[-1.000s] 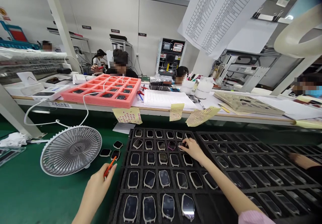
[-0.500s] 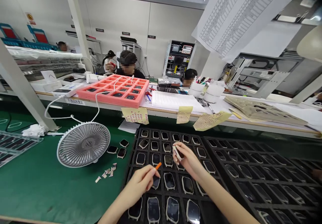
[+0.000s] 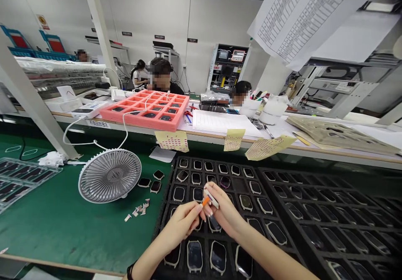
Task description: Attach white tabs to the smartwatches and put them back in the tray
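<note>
Looking out, we see a big white work room with a long bench [image 3: 282, 149] across it and a person [image 3: 161, 76] sitting on the far side. A big paper chart [image 3: 301, 20] hangs above the bench. On the bench sit a pink foam tray [image 3: 138, 125] and a sheet of paper [image 3: 224, 123], and yellow dotted cards [image 3: 171, 141] hang down from its edge. Closer to us lies a green mat [image 3: 37, 213] with a round white fan [image 3: 109, 176] on it. Two black trays fill the space in front of us, one on the left [image 3: 166, 200] and one on the right [image 3: 314, 179], and both have rows of small dark screens [image 3: 179, 194] in their holes. A few loose dark screens [image 3: 144, 182] and some tiny white bits [image 3: 138, 210] lie on the mat. Our two hands have just come together above the left black tray. Our left hand [image 3: 180, 225] is closed in a pinch on a thin orange stick [image 3: 205, 201]. Our right hand [image 3: 224, 215] is closed in a pinch on a small white piece [image 3: 212, 198]. That piece sits up in the air between our hands, just beside the tip of the stick.
</note>
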### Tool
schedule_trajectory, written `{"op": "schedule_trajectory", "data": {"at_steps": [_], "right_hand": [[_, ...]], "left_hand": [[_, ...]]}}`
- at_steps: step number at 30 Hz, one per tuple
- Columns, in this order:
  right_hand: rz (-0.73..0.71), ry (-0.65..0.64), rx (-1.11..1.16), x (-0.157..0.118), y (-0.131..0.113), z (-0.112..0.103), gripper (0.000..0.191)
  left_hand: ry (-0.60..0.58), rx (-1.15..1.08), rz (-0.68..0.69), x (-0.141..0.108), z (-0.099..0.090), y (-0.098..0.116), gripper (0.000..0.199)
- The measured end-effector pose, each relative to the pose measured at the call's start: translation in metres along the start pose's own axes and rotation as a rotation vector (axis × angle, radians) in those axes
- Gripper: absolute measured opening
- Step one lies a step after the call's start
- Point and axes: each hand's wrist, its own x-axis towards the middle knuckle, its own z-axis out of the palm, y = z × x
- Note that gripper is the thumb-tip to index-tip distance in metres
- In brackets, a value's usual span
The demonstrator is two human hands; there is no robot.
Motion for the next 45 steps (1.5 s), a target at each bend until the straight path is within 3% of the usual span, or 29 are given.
{"op": "schedule_trajectory", "data": {"at_steps": [5, 11, 17, 24, 27, 31, 35, 39, 42, 45], "right_hand": [[-0.063, 0.021, -0.053, 0.0, 0.002, 0.001, 0.026], [0.079, -0.014, 0.197, -0.001, 0.005, 0.006, 0.036], [0.067, 0.046, 0.245, -0.002, 0.007, 0.007, 0.031], [0.046, 0.041, 0.096, -0.008, 0.022, 0.009, 0.021], [-0.049, 0.061, -0.225, -0.008, 0.025, 0.007, 0.024], [-0.213, 0.197, -0.572, 0.006, 0.005, -0.028, 0.025], [-0.334, 0.427, -0.843, 0.024, -0.028, -0.103, 0.029], [-0.328, 0.534, -1.07, 0.031, -0.041, -0.164, 0.025], [-0.359, 0.526, -1.212, 0.03, -0.037, -0.179, 0.023], [-0.42, 0.503, -1.329, 0.033, -0.031, -0.175, 0.025]], "left_hand": [[-0.019, 0.002, -0.032, 0.001, -0.001, -0.001, 0.048], [-0.02, -0.121, -0.045, 0.003, 0.004, 0.0, 0.049], [0.004, -0.15, -0.005, 0.003, 0.002, -0.009, 0.049], [0.111, -0.061, 0.054, 0.009, 0.003, -0.003, 0.05], [0.096, 0.002, 0.049, 0.009, 0.003, 0.002, 0.049], [0.163, 0.12, 0.035, -0.001, -0.02, 0.001, 0.046], [0.427, 0.483, 0.093, -0.019, -0.071, -0.013, 0.047], [0.545, 0.798, -0.077, -0.035, -0.11, -0.039, 0.043], [0.584, 0.937, -0.18, -0.041, -0.12, -0.053, 0.036], [0.63, 0.965, -0.239, -0.042, -0.121, -0.055, 0.03]]}}
